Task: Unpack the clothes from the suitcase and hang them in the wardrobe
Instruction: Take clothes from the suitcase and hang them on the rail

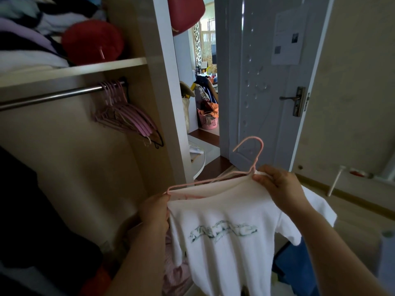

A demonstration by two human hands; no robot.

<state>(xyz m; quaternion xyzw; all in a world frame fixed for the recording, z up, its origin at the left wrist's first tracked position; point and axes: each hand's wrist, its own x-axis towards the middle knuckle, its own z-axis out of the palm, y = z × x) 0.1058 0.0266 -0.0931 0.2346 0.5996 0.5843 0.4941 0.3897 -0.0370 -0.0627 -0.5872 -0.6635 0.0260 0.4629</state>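
Note:
A white T-shirt (224, 242) with a faint green print hangs in front of me, its neck partly over a thin pink hanger (252, 154). My left hand (155, 212) pinches the shirt's left shoulder together with the hanger's left end. My right hand (277, 184) grips the right side of the collar just below the hook. The wardrobe rail (53, 96) runs across the upper left, with a bunch of several pink hangers (126, 116) at its right end. The suitcase is not in view.
A shelf (74, 68) above the rail holds folded clothes and a red hat (92, 41). Dark clothes (32, 221) hang at the lower left. An open white door (267, 82) and a doorway stand behind the shirt. A pink basket (208, 120) sits beyond.

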